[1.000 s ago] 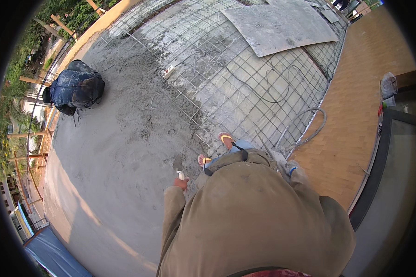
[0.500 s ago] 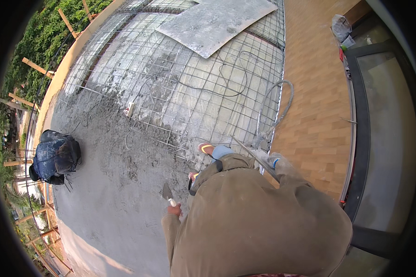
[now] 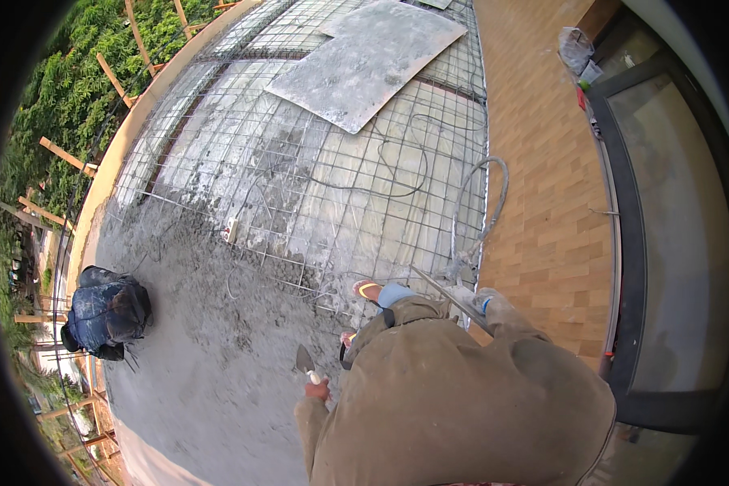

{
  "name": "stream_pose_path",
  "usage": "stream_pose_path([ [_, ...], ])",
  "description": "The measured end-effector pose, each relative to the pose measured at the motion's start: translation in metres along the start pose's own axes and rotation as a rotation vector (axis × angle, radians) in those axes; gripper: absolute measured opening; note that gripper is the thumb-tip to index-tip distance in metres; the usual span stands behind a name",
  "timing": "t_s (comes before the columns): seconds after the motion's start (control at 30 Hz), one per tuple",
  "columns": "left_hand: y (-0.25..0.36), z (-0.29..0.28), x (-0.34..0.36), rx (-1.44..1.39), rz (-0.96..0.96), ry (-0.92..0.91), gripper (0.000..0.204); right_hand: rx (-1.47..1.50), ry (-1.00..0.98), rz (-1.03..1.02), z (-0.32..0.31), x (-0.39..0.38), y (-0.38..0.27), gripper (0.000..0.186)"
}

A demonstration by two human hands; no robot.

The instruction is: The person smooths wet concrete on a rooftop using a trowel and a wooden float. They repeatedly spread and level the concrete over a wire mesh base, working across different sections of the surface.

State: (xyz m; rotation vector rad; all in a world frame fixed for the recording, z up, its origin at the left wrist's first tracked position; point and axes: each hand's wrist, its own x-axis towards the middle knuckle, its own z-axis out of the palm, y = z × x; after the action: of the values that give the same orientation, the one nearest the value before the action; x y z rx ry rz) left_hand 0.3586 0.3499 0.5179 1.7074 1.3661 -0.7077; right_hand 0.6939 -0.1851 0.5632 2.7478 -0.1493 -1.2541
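Note:
My left hand (image 3: 317, 390) is closed around the pale handle of a small pointed trowel (image 3: 304, 360). Its grey blade points away from me over the wet concrete (image 3: 219, 381). On the other side of my body, my gloved right hand (image 3: 486, 300) is closed at a long, flat metal tool (image 3: 449, 296), seen nearly edge-on beside my right foot. My sleeve and body hide part of this tool, so its exact kind is unclear. My feet in sandals (image 3: 368, 290) stand where rough concrete meets the bare mesh.
Steel mesh (image 3: 364, 206) spreads ahead, with a large grey board (image 3: 373, 61) on it. A cable (image 3: 413, 193) and a looped hose (image 3: 504, 182) lie there. A co-worker (image 3: 109, 312) crouches at the left near the wooden edge form (image 3: 97, 190). Tiled floor (image 3: 543, 202) and a dark-framed door (image 3: 664, 235) are right.
The view has shifted, so the board and co-worker appear lower. My left hand with the trowel sits slightly further right and lower in view. Both hands keep their holds.

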Motion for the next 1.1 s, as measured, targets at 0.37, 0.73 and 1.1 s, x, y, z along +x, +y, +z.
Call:
stream_pose_path([
  [0.37,-0.033,-0.001,0.005,-0.094,0.056,-0.057,0.042,-0.020,0.027,-0.072,0.006,0.023,-0.010,0.061],
  [0.73,-0.037,-0.002,0.010,-0.126,-0.002,0.002,0.051,-0.090,-0.028,-0.035,-0.005,-0.019,-0.029,0.049],
  [1.1,-0.056,0.009,0.013,-0.164,-0.002,0.004,0.049,-0.337,-0.045,-0.258,0.004,-0.010,-0.018,0.050],
])
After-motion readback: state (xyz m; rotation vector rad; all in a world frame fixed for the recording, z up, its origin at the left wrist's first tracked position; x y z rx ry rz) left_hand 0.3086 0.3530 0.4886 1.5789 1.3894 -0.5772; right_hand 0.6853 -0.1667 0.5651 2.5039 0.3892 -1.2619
